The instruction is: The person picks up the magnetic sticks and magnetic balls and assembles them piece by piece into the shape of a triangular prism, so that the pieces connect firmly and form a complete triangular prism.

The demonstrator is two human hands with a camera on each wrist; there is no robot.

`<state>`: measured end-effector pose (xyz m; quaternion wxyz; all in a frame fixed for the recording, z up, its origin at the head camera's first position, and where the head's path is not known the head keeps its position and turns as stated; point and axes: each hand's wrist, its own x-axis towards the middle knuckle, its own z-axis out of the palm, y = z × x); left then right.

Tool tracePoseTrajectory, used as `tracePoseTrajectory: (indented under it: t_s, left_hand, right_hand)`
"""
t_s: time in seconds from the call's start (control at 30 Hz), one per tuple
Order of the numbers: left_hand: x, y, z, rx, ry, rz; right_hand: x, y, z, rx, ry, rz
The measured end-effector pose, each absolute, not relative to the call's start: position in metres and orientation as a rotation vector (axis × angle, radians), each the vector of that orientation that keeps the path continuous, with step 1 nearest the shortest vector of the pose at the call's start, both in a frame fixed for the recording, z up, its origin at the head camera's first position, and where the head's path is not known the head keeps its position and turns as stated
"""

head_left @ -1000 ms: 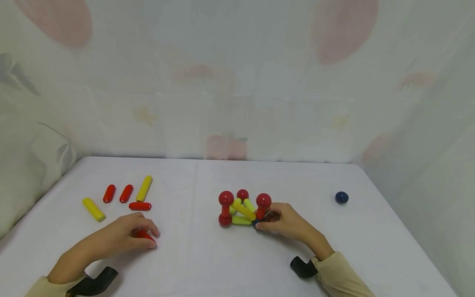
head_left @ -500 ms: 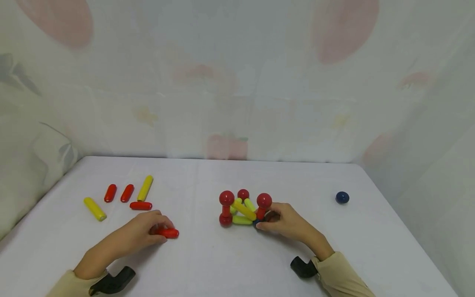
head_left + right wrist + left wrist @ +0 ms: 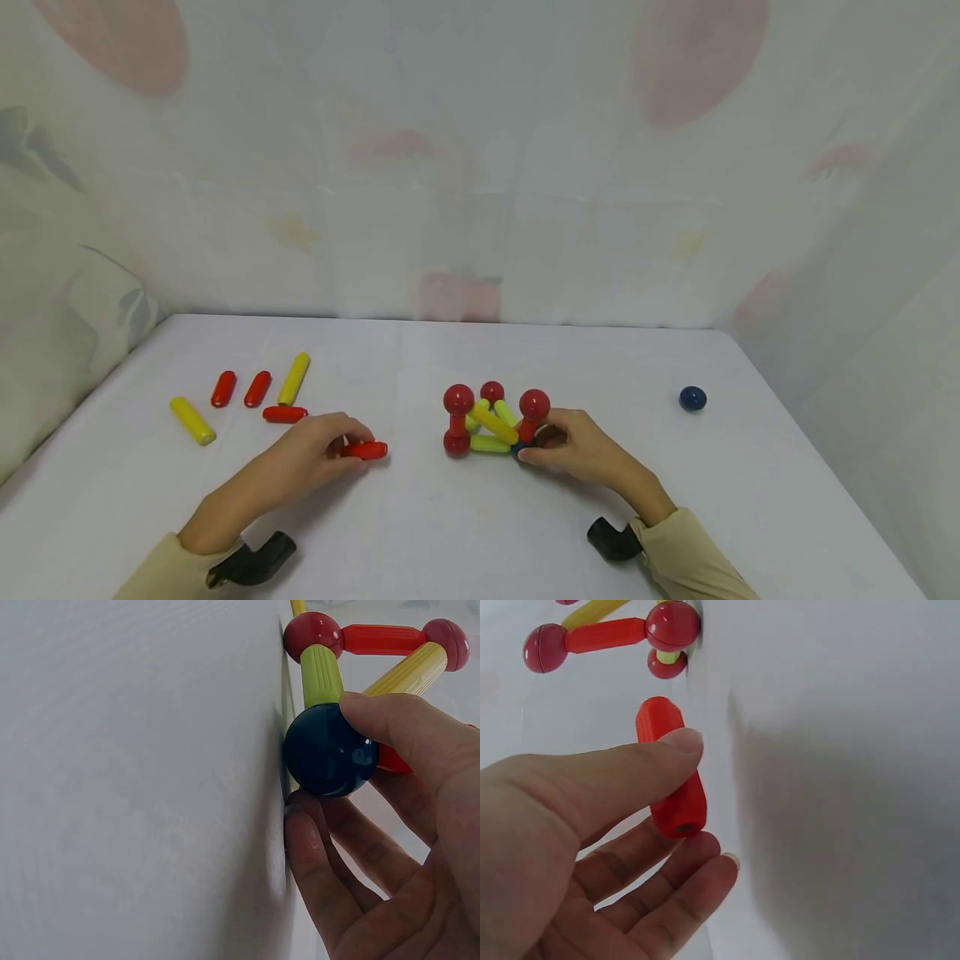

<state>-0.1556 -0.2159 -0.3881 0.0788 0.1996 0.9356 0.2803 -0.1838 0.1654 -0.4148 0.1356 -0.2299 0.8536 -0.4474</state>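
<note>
Between thumb and fingers my left hand (image 3: 311, 458) pinches a short red rod (image 3: 671, 769), its free end pointing right toward the ball-and-rod structure. That structure has red balls (image 3: 458, 399), upright red rods (image 3: 457, 427), lime-green rods (image 3: 490, 444) along its base and a slanting yellow rod (image 3: 493, 424). My right hand (image 3: 581, 450) holds the dark blue ball (image 3: 330, 750) at its near right corner, thumb on top side and fingertips beneath in the right wrist view. From this ball a green rod (image 3: 321, 675) runs to a red ball (image 3: 313, 636).
Loose red rods (image 3: 257, 389) and yellow rods (image 3: 192, 421) lie at the left of the white table (image 3: 420, 533). A second dark blue ball (image 3: 692, 398) sits at the far right. Patterned cloth (image 3: 480, 167) hangs behind the table.
My left hand has picked up the red rod and carried it right and slightly away from me, toward the structure. The right hand and the structure have stayed in place.
</note>
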Motion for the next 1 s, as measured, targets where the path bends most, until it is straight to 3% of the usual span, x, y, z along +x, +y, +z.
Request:
tracePoseTrajectory:
  t_s: [0.43, 1.0]
  left_hand:
    - [-0.159, -0.194, -0.373, 0.593, 2.853, 0.898]
    - [-0.162, -0.169, -0.357, 0.770, 3.043, 1.079]
  right_hand:
    - [-0.184, 0.165, -0.416, -0.676, 2.476, -1.292]
    - [-0.183, 0.164, -0.414, -0.643, 2.473, -1.285]
